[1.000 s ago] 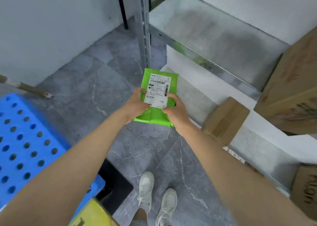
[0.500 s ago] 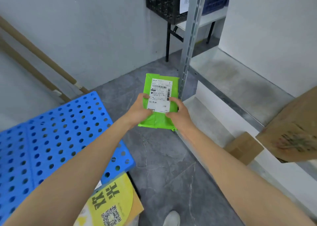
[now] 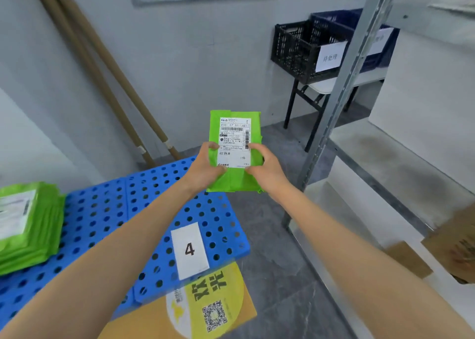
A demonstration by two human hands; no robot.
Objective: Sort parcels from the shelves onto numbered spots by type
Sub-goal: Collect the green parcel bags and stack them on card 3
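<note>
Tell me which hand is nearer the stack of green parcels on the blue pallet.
Left. The left hand grips the left edge of the held parcel, on the side of the stack; the right hand grips its right edge, farther off, toward the metal shelf post.

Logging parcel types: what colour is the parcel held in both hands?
Bright green parcel with a white shipping label; head view, the only one.

Both the left hand (image 3: 205,170) and the right hand (image 3: 264,170) gripped a green parcel (image 3: 235,179) above a blue pallet (image 3: 108,218). A "4" card (image 3: 189,250) lay on the pallet, and green parcels (image 3: 28,225) were stacked at its left.
</note>
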